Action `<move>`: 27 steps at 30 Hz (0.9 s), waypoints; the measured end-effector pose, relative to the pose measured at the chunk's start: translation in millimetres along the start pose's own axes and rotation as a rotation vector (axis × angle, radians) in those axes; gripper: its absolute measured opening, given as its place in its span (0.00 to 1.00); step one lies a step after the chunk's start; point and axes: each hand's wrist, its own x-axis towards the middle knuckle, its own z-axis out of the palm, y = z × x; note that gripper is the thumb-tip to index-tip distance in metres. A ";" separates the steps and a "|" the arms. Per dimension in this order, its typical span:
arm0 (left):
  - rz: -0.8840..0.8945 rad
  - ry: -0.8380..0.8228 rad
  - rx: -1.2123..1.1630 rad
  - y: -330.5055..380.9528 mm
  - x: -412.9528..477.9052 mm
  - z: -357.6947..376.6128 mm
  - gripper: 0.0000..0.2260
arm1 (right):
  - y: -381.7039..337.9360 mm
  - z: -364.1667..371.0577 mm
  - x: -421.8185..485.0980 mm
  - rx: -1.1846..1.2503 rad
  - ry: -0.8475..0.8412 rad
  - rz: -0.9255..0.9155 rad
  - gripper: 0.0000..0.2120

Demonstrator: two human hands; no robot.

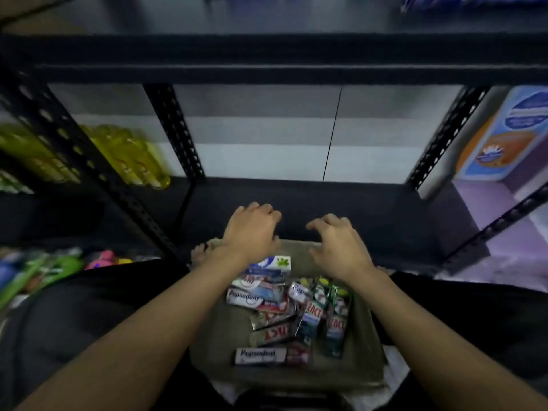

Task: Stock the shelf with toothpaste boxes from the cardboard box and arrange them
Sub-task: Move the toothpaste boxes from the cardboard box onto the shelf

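From my remote seat I look down into the open cardboard box (223, 330), which sits low in the middle of the view, just in front of the black metal shelf (355, 212). The toothpaste boxes (284, 304) lie loose inside it in an untidy heap, none of them on the shelf. Nearest me a white Pepsodent box (261, 355) with a red end lies flat and crosswise. Another white Pepsodent box (252, 298) lies further in, angled. Beyond that is a white box with a green leaf mark (277, 262), partly under my left wrist. On the right side dark green boxes with red lettering (336, 318) stand on end and lean against one another; the lettering is too blurred to read in full.

My left hand (252, 229) hovers over the far rim of the cardboard box, palm down, fingers half bent and slightly apart, holding nothing. My right hand (338, 244) hangs beside it, well apart from it, in the same posture, fingers bent like a loose claw and gripping nothing. I cannot tell whether either hand touches the rim.

Yellow bottles (130, 155) stand in the neighbouring bay to the left, and a blue and orange pack (510, 134) stands to the right.
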 end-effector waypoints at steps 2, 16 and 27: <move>-0.013 -0.112 -0.028 -1.5 -8.6 38.0 0.18 | 11.6 29.0 -6.1 -0.012 -0.132 0.047 0.23; -0.183 -0.661 -0.412 6.8 -96.0 238.0 0.25 | 71.1 174.0 -73.5 0.253 -0.616 0.402 0.26; -0.400 -0.597 -0.887 44.5 -65.1 268.7 0.29 | 98.8 226.6 -91.4 0.689 -0.363 0.834 0.48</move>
